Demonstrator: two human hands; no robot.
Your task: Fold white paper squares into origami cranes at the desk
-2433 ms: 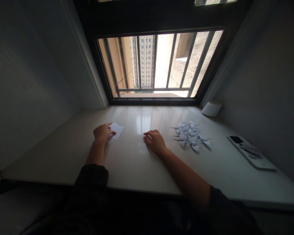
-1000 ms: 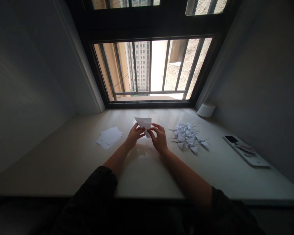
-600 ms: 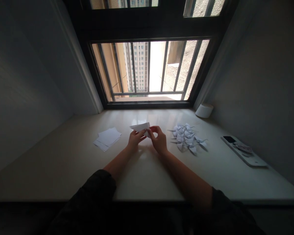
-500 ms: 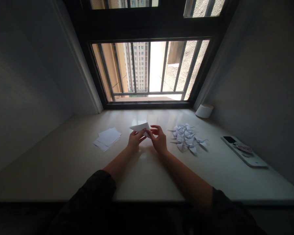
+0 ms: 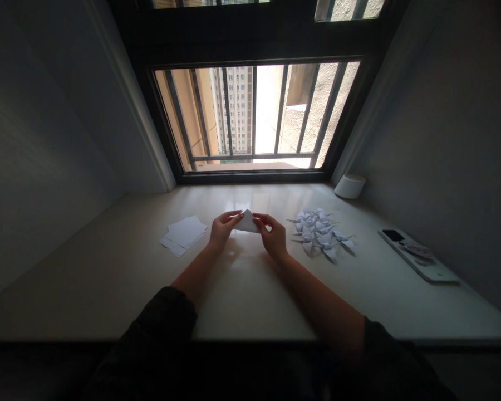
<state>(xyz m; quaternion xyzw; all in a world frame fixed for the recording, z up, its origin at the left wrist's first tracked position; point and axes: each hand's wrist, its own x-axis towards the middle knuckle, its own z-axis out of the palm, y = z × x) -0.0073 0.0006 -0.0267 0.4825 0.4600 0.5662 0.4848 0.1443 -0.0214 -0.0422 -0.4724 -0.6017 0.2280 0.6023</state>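
Observation:
Both hands meet over the middle of the pale sill [image 5: 242, 289]. My left hand [image 5: 222, 229] and my right hand [image 5: 273, 236] pinch a small white sheet of paper [image 5: 247, 221], folded into a triangle, between their fingertips just above the surface. A stack of flat white paper sheets [image 5: 184, 234] lies to the left of my left hand. A heap of several folded white paper cranes [image 5: 320, 234] lies to the right of my right hand.
A barred window [image 5: 254, 117] closes off the far side, with dark walls on both sides. A white round container [image 5: 349, 185] stands in the far right corner. A white tray [image 5: 420, 260] with a dark phone [image 5: 393, 235] lies at the right.
My left hand took a sheet from the stack and brought it to the middle, where my right hand joined. The sheet has since been folded down into a flatter triangle, held lower.

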